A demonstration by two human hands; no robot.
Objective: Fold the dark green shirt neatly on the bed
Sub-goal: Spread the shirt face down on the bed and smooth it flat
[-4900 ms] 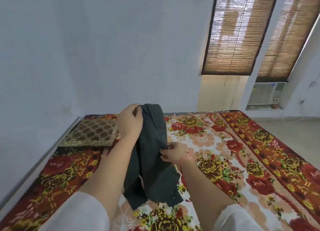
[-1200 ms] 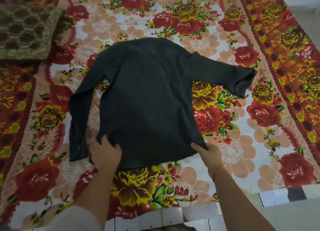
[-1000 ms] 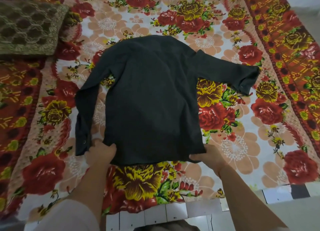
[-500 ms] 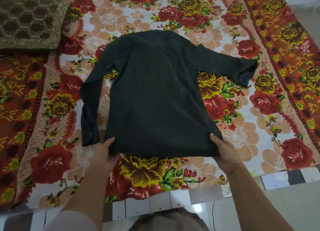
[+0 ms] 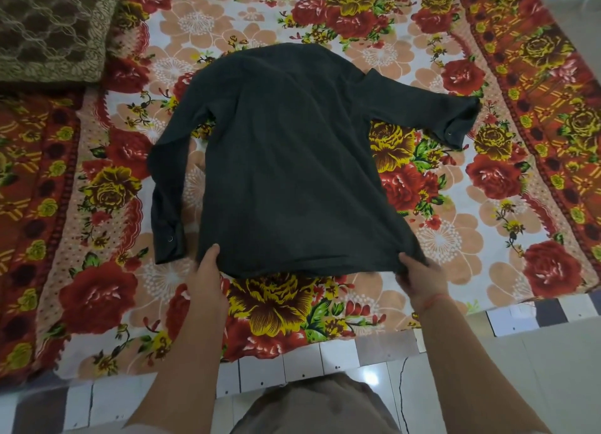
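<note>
Straightened since before, the dark green shirt (image 5: pixel 292 160) hem is pinched by left hand (image 5: pixel 208 280) and right hand (image 5: pixel 419 279).

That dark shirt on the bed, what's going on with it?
A person has the dark green shirt spread flat on the flowered bedsheet, ready for folding. The left hand and right hand each grip a bottom corner of its hem. Both sleeves lie out to the sides; no fold is made yet.

Left hand (image 5: pixel 205 277) fingers lie hidden under shirt (image 5: pixel 292 157).
</note>
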